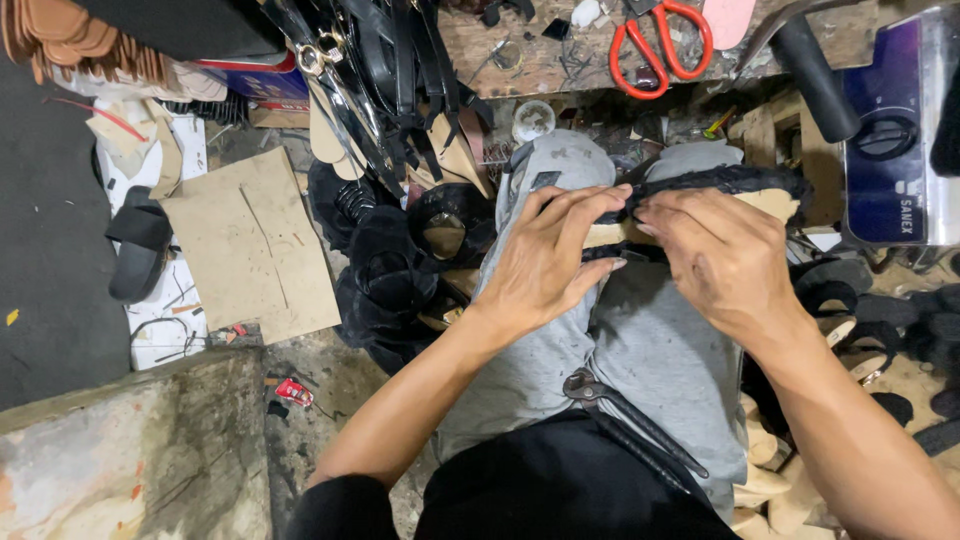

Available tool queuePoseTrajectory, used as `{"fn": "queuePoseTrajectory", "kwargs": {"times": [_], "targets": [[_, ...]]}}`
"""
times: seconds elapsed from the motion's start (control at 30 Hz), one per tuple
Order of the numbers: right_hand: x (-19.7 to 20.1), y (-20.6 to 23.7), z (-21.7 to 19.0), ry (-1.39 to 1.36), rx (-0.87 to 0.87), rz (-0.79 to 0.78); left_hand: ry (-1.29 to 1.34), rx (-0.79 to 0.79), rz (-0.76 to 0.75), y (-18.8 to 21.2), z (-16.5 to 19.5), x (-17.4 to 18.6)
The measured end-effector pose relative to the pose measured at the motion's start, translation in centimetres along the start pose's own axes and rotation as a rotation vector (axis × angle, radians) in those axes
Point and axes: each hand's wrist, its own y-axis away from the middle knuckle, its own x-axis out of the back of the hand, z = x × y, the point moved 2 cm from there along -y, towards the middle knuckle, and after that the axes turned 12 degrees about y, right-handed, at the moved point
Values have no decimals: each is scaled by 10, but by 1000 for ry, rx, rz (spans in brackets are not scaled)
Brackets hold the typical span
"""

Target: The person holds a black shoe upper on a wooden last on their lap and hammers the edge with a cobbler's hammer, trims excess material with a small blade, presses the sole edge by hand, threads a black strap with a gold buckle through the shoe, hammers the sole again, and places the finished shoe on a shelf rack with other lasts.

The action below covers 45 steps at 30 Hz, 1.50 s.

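At centre frame the left hand (548, 262) and, right of it, the right hand (722, 255) were both pinched on a sandal sole (745, 190) with a black fuzzy edge, resting across the knees of the grey trousers (640, 350). The sole looked light and bendy, its trim soft; gripping the firm tan edge seemed safest. Black pliers (630, 415) lay on the lap. Red scissors (660, 45) sat on the cluttered desk (560, 60) at the top; cardboard (250, 240) lay on the floor to the left.

Blue-and-red box (255, 75), top left, well beyond the left hand (545, 265). Small red packet (293, 391) on floor, below-left of that hand. Purple panel with white label (895, 140), right of right hand (725, 255).
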Motion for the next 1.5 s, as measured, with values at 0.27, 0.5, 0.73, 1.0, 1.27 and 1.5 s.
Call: {"fn": "queuePoseTrajectory", "kwargs": {"times": [0.27, 0.5, 0.73, 1.0, 1.27, 1.5], "targets": [[5, -5, -10, 87, 0, -47, -1, 30, -19, 0, -2, 1], [8, -4, -7, 69, -52, -71, 3, 49, -20, 1, -4, 0], [5, -5, -8, 61, -29, -74, 19, 59, -23, 0, -6, 1], [6, -8, -15, 106, 16, -67, 17, 62, -41, -1, -6, 2], [1, -10, -13, 121, 6, -67, 11, 65, -44, -6, -10, 5], [-2, -10, -9, 118, 2, -88, 46, 101, -46, -9, -10, 9]]}}
